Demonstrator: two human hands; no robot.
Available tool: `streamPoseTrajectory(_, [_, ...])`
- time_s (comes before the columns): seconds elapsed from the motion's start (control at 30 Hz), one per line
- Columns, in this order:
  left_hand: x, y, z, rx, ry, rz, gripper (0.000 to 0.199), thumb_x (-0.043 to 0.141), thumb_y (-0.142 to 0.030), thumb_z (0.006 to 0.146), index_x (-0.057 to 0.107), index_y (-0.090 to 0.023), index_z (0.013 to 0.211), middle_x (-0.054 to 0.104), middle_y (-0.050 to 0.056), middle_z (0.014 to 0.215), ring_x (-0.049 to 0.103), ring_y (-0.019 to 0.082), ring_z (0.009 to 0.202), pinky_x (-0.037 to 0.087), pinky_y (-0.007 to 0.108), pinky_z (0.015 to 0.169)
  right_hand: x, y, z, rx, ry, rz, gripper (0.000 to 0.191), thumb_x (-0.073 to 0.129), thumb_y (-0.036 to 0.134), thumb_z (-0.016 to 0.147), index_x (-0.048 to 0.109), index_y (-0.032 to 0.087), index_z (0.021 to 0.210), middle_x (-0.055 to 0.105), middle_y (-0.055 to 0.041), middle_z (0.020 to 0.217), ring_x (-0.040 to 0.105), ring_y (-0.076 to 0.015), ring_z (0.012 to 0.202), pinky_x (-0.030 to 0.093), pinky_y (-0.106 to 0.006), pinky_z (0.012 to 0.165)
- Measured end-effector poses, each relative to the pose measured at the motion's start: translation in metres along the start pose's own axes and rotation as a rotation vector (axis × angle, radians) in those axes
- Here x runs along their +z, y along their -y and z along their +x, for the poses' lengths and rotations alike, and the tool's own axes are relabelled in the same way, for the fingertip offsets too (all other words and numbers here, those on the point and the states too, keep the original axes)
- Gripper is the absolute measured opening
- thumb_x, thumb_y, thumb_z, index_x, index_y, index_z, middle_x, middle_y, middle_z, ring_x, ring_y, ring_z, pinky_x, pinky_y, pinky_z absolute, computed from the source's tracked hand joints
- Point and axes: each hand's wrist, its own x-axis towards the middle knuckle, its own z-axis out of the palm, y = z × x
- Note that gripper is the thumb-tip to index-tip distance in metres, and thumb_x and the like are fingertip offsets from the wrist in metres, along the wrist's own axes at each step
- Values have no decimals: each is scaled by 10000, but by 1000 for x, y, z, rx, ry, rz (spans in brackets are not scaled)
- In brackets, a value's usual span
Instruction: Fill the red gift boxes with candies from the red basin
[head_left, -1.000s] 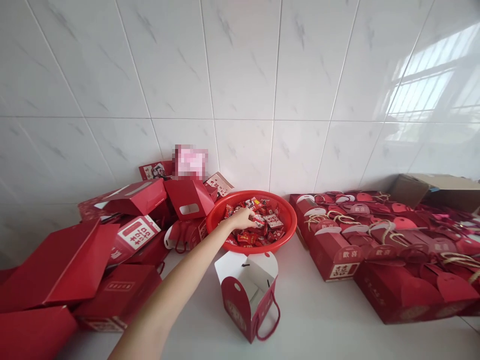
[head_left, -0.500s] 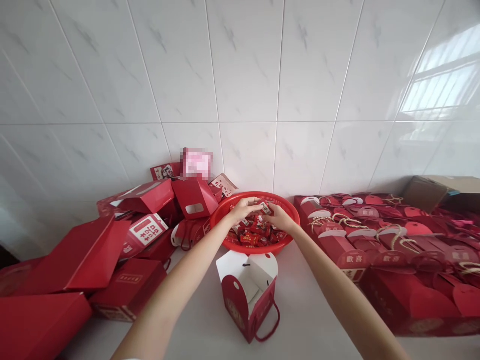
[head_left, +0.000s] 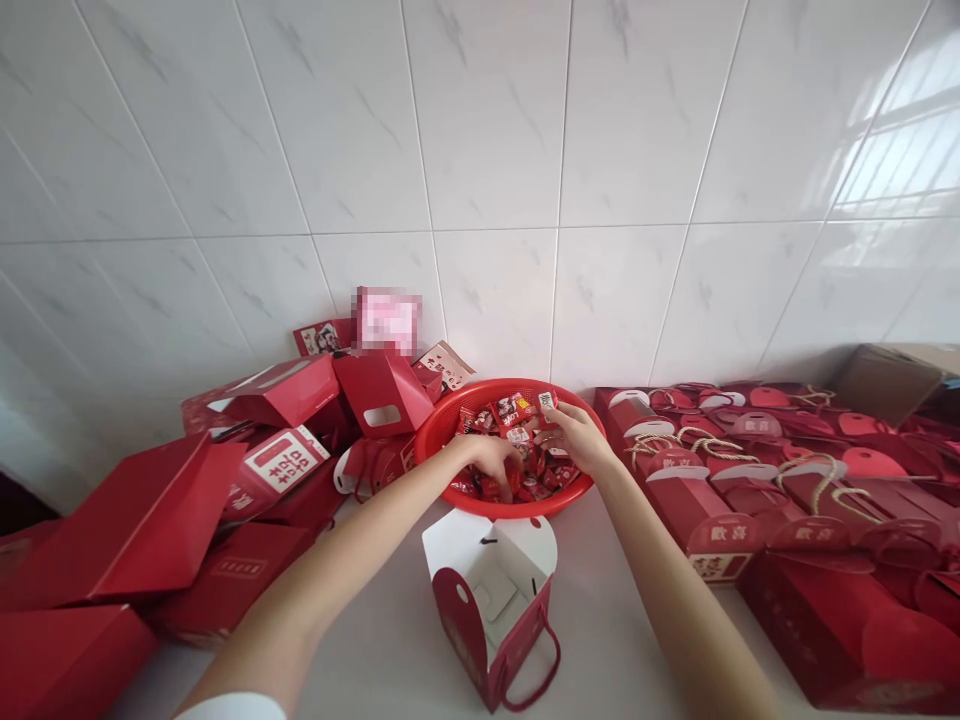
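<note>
As right hand (head_left: 576, 432) pinches a red, white-labelled packet (head_left: 547, 399) | left hand (head_left: 496, 458) — grip unclear

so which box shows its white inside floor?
The open-topped red box, standing directly in front of the basket; no other box's inside floor is visible.

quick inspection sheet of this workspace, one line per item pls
surface: pale table, boxes along both sides
things: red basket of wrapped sweets; open box in front of it
clutter: heap of boxes at left; rows of boxes at right
grips: left grip among the sweets, grasp unclear; right grip with one sweet at its fingertips
cables: nothing seen
surroundings: tiled wall behind; carton far right
</note>
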Motion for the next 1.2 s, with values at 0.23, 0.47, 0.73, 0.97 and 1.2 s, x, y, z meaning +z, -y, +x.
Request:
streamPoseTrajectory(0.23, [1, 4, 1, 132, 14, -48, 235, 855, -387, 597, 808, -250, 781, 677, -21, 674, 579, 170, 655, 403, 259, 599, -3, 1, 1, -35, -47, 85, 222, 716, 414, 749, 644, 215, 814, 723, -36, 742, 653, -173, 623, 508, -262, 556])
streamPoseTrajectory(0.47, [-1, 17, 5, 198, -333, -402, 377, 787, -444, 709, 787, -165, 962, 773, 52, 981, 667, 246, 960, 474, 306, 876, -7, -2, 5, -64, -133, 127, 173, 729, 382, 730, 691, 217, 765, 733, -38, 798, 666, -200, 748, 545, -291, 643])
streamPoseTrajectory(0.73, [-2, 20, 10, 320, -572, -596, 624, 704, -674, 748, 764, -133, 1053, 763, 103, 1091, 656, 307, 1068, 483, 394, 943, -4, -2, 1, -49, -49, 100, 221, 813, 348, 655, 756, 212, 820, 739, -42, 994, 665, -229, 974, 571, -291, 742])
streamPoseTrajectory(0.97, [0, 19, 13, 386, -572, -553, 498, 683, -576, 802, 764, -132, 1013, 764, 117, 1082, 660, 305, 1073, 486, 390, 947, -4, -5, 2, -66, -59, 97, 243, 892, 314, 575, 760, 194, 740, 743, -44, 850, 681, -210, 853, 575, -299, 727])
streamPoseTrajectory(1.2, [6, 9, 18, 168, -307, -180, 198, 720, -360, 750, 746, -189, 846, 746, 35, 861, 673, 233, 839, 474, 298, 772, -7, -4, 6, -136, -234, 174, 249, 848, 380, 588, 715, 208, 710, 731, -18, 765, 696, -220, 811, 586, -306, 689])
